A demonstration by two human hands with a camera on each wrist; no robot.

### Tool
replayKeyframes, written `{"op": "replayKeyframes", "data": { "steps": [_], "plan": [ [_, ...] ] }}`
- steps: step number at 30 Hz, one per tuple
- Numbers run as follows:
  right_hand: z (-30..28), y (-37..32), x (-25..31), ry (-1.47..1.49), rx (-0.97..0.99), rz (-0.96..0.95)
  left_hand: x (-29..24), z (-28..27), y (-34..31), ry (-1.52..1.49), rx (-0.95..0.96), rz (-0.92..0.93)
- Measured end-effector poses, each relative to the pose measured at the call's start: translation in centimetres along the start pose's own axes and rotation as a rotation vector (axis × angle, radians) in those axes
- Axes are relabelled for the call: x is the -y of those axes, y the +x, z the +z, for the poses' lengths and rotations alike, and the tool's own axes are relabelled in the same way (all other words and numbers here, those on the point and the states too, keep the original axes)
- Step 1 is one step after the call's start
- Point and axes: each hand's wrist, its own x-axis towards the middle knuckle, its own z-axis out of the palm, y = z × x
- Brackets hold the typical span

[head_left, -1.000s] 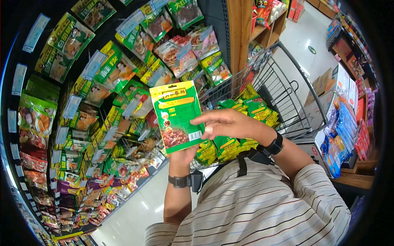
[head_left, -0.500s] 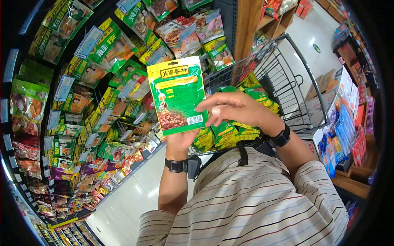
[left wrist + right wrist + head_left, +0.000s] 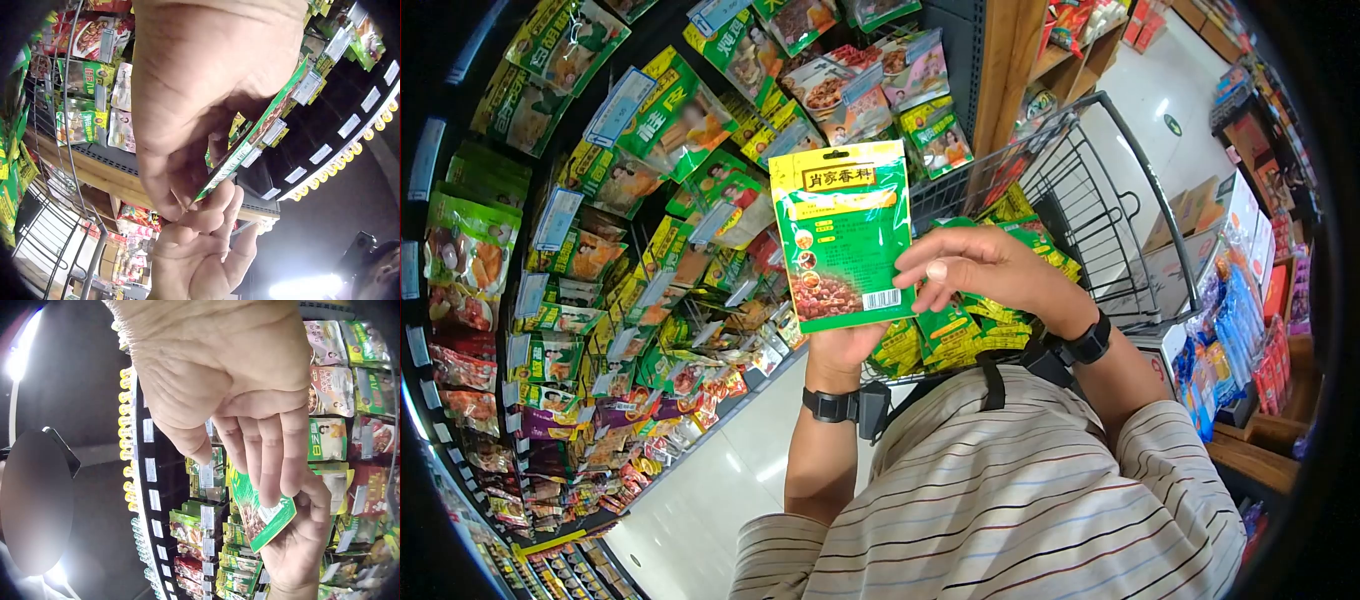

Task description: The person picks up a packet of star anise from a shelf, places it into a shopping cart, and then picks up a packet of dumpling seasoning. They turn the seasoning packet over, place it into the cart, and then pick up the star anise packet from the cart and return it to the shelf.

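A green and yellow spice packet (image 3: 845,240), printed with Chinese characters, a barcode and a picture of reddish-brown spices, is held up at chest height. My left hand (image 3: 847,350) grips it from below and behind, most of its fingers hidden by the packet in the head view. At the packet's lower right edge is my right hand (image 3: 990,272), its fingers extended and its thumb apart from them. The right wrist view shows these right fingers (image 3: 270,456) lying in front of the packet (image 3: 259,515). In the left wrist view the packet (image 3: 250,134) appears nearly edge-on.
A wire shopping cart (image 3: 1135,205) stands just beyond the hands, with several green and yellow packets (image 3: 950,335) inside. Hanging packets (image 3: 675,110) and price tags (image 3: 620,105) fill the shelf on the left. Cartons (image 3: 1200,250) and blue bags (image 3: 1235,300) sit on the right.
The packet has risen in the head view, then shifted slightly right with both hands. The right index finger, earlier lying over the packet's printed face, is now at its right edge.
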Motion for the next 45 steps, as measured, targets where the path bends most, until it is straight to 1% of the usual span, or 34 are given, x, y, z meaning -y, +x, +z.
{"op": "replayKeyframes", "data": {
  "steps": [4, 9, 11, 13, 15, 18, 19, 22, 23, 26, 27, 30, 31, 32, 34, 35, 37, 38, 42, 45],
  "plan": [
    [-0.1, 0.1, 0.0, 0.0, -0.011, 0.002, -0.1, -0.6, 0.1, -0.006, -0.015, -0.011],
    [-0.3, 0.2, -0.1, -0.055, -0.035, -0.005, -0.4, -2.0, -0.1, 0.063, 0.071, -0.023],
    [-0.7, 0.6, -0.8, -0.045, -0.009, -0.005, -0.1, -1.7, 0.2, 0.169, -0.041, 0.059],
    [-1.0, 1.2, -1.2, -0.065, 0.008, -0.02, -0.7, -0.7, 0.9, 0.119, -0.09, 0.081],
    [-1.0, 1.6, -0.6, -0.068, 0.012, -0.023, -1.4, 1.7, 2.0, 0.186, -0.069, 0.07],
    [-1.6, 2.3, 0.2, -0.09, -0.009, -0.091, -2.0, 4.0, 3.5, 0.671, -0.101, 0.064],
    [-1.9, 2.3, 1.0, -0.106, 0.0, -0.065, -2.5, 3.5, 3.8, 0.672, -0.057, 0.054],
    [-2.7, 3.0, 2.2, -0.092, 0.004, -0.084, -3.6, 4.4, 4.8, 0.769, -0.086, 0.157],
    [-2.7, 3.2, 2.9, -0.114, -0.052, -0.116, -3.9, 4.7, 5.2, 0.736, -0.102, 0.205],
    [-5.4, 4.7, 3.9, -0.159, -0.063, -0.069, -5.7, 4.3, 6.5, 0.76, -0.098, 0.273],
    [-5.6, 5.1, 4.4, -0.109, -0.103, -0.104, -6.2, 5.0, 6.6, 0.754, -0.09, 0.264],
    [-8.1, 6.9, 4.9, -0.096, -0.115, -0.07, -6.8, 7.3, 7.0, 0.708, -0.095, 0.204],
    [-8.7, 7.6, 5.0, -0.124, -0.149, -0.057, -7.6, 5.8, 7.7, 0.747, -0.106, 0.146],
    [-9.3, 8.0, 5.2, -0.16, -0.167, -0.057, -7.8, 5.5, 8.1, 0.781, -0.114, 0.151],
    [-9.8, 8.9, 6.8, -0.237, -0.202, -0.06, -8.1, 6.8, 9.0, 0.847, -0.129, 0.165],
    [-10.2, 9.2, 8.0, -0.311, -0.22, -0.046, -8.3, 7.7, 9.3, 0.895, -0.163, 0.207],
    [-11.0, 10.7, 9.7, -0.3, -0.264, -0.148, -9.8, 7.3, 10.5, 1.018, -0.188, 0.25],
    [-11.5, 11.4, 10.5, -0.291, -0.287, -0.198, -10.5, 7.1, 11.1, 1.081, -0.203, 0.268],
    [-13.1, 14.2, 14.3, -0.142, -0.299, -0.277, -12.1, 7.1, 13.5, 1.284, -0.243, 0.41],
    [-13.4, 16.4, 16.2, -0.053, -0.287, -0.296, -12.4, 7.9, 14.6, 1.323, -0.279, 0.455]
  ]
}}
